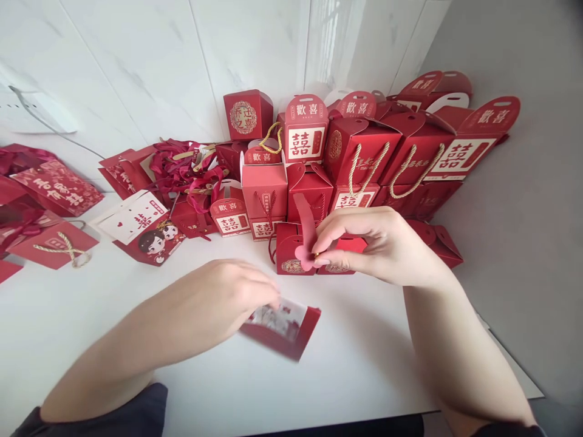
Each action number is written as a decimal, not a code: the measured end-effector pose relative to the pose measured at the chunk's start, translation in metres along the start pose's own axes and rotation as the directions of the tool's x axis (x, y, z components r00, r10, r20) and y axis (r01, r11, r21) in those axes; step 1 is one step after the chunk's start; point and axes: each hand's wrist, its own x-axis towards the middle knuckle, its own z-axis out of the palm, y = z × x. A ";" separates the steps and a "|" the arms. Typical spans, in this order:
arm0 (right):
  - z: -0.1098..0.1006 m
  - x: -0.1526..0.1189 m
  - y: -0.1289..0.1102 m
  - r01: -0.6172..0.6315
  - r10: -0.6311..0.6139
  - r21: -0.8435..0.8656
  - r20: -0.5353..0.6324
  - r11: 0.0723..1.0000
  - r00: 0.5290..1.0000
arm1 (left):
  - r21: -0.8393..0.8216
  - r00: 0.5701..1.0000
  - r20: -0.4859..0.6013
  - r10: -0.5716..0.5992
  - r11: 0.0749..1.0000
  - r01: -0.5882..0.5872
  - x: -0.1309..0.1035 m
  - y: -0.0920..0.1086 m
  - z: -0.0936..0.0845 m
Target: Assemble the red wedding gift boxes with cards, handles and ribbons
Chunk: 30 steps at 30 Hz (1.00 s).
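My right hand (pixel 373 240) is pinching a narrow red paper strip (pixel 306 227) between thumb and fingers. The strip stands upright from the pinch and ends in a rounded, petal-like shape at the bottom. To its left, my left hand (pixel 237 294) curls over the upper left end of a small red box (pixel 291 349) with a pale printed panel. The box is tilted and slightly blurred, at or just over the white table. My left fingertips are partly hidden, and the back of this hand faces me.
Stacked red gift boxes (pixel 364 145) with rope handles stand behind my right hand. A heap of red ribbons (pixel 186 164), a box with cartoon figures (pixel 150 233) and red bags (pixel 54 188) are to the left. White wall panels rise behind; a grey wall (pixel 523 243) bounds the right.
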 end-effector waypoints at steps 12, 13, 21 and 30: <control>-0.001 0.001 0.002 -0.004 -0.001 -0.131 -0.033 0.991 0.999 | -0.391 0.952 -0.228 -0.202 0.915 0.101 0.045 -0.011 0.037; 0.000 0.002 0.003 0.013 -0.017 -0.135 -0.031 0.991 0.999 | -0.454 0.944 -0.261 -0.202 0.888 0.064 0.044 -0.010 0.036; 0.012 0.008 0.010 0.122 -0.148 -0.208 -0.113 0.970 0.982 | -0.522 0.829 -0.534 -0.166 0.836 -0.168 0.043 -0.009 0.049; 0.023 0.012 0.017 0.103 -0.147 -0.158 -0.298 0.982 0.943 | -0.533 0.792 -0.542 -0.280 0.843 -0.067 0.037 -0.007 0.039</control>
